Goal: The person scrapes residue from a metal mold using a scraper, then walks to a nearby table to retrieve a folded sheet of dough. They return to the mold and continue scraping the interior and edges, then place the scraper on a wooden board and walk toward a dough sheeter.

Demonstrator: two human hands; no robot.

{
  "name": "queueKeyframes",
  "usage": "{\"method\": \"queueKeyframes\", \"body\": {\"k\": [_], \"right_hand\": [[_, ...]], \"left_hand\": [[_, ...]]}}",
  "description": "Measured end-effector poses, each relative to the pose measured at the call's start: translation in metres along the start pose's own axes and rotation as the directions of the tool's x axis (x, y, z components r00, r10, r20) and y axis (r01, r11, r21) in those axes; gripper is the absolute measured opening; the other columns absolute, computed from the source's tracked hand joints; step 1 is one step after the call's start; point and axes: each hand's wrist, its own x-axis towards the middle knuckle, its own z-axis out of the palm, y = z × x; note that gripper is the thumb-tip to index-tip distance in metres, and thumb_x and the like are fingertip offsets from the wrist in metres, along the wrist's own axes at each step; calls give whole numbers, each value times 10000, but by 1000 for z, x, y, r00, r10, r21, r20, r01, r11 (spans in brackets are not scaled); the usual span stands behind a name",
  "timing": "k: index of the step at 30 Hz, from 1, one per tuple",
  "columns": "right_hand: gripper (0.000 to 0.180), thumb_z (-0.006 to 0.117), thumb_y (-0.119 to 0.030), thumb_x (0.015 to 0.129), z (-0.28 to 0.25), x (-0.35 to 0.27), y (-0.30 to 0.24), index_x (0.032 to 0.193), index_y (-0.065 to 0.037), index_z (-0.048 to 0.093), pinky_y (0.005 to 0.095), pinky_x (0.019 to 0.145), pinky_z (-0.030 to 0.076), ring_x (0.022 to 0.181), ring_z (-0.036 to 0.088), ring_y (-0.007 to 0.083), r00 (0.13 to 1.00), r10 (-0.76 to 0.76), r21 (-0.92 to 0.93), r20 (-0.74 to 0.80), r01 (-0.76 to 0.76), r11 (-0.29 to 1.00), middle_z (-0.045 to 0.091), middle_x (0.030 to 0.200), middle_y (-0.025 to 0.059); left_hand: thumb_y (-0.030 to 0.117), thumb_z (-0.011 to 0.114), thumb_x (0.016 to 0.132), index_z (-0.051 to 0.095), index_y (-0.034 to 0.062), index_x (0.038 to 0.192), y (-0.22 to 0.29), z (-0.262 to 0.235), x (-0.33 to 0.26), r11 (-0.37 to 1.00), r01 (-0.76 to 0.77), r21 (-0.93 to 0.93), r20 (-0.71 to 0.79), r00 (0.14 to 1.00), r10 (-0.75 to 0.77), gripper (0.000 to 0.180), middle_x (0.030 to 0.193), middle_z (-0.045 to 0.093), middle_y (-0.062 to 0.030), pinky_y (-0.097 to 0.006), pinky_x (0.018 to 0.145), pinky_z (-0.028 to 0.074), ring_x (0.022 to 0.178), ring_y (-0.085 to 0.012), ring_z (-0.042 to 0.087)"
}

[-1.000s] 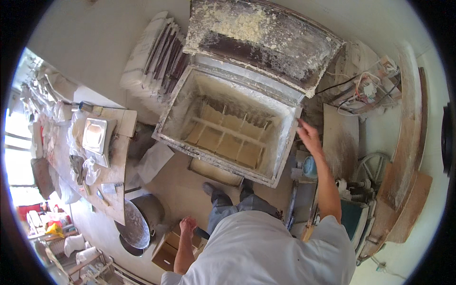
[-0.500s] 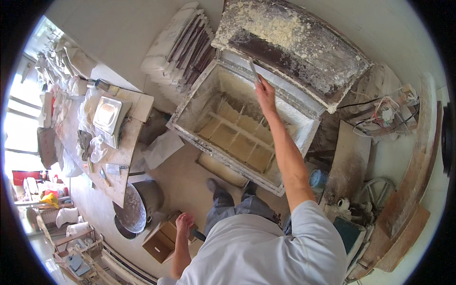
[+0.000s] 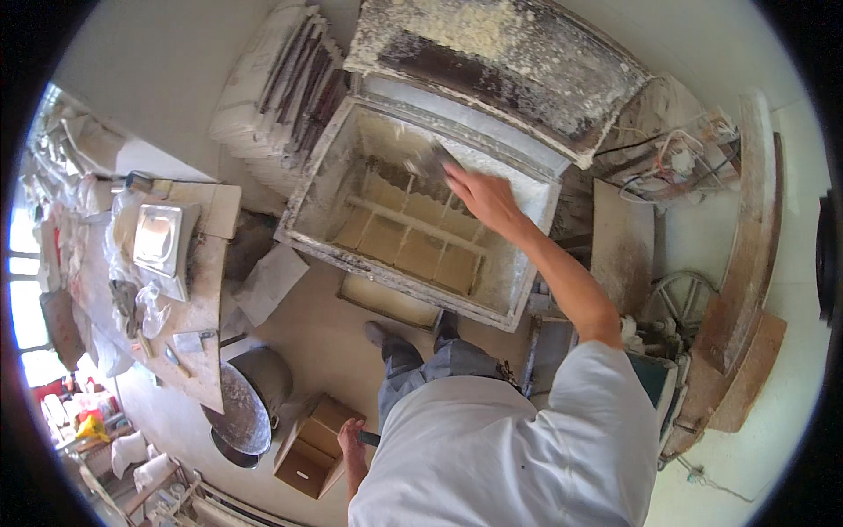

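our right hand (image 3: 486, 198) is closed on a flat scraper (image 3: 429, 161), blade pointing up-left at the far wall inside the open box (image 3: 327, 180); left hand (image 3: 353, 436) hangs low by our hip w/ a dark handle, far off.

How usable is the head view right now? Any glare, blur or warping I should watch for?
Head view: the windows at far left are blown out; the right hand and its flat tool in the open box are slightly motion-blurred; fisheye bends the box edges, with a black rim around the picture.
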Motion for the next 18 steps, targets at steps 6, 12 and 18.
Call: {"method": "queueKeyframes", "body": {"k": [6,12,18], "right_hand": [[309,640,-240,1014,-10,-208,65,1313,-176,685,417,489,510,564,649,255,848,57,-448,527,221,866,636,673,132],[415,683,-298,1004,-71,-225,88,1397,-208,585,427,464,509,550,687,257,971,207,-227,122,-176,958,714,745,90],[514,711,-358,994,-172,-210,167,1343,-18,544,483,662,550,719,727,357,773,384,21,-504,-434,901,728,795,180]], "left_hand": [[258,601,1038,642,55,1141,57,59,37,971,-14,240,138,990,-20,231,863,724,-107,-371,567,595,682,-240,713],[197,625,1008,641,86,1128,129,135,51,940,-116,322,140,987,74,164,877,725,-77,-316,597,608,712,-199,723],[174,618,1019,617,44,1246,127,191,28,922,-170,349,275,959,73,261,942,743,-125,-311,583,594,729,-215,733]]}}
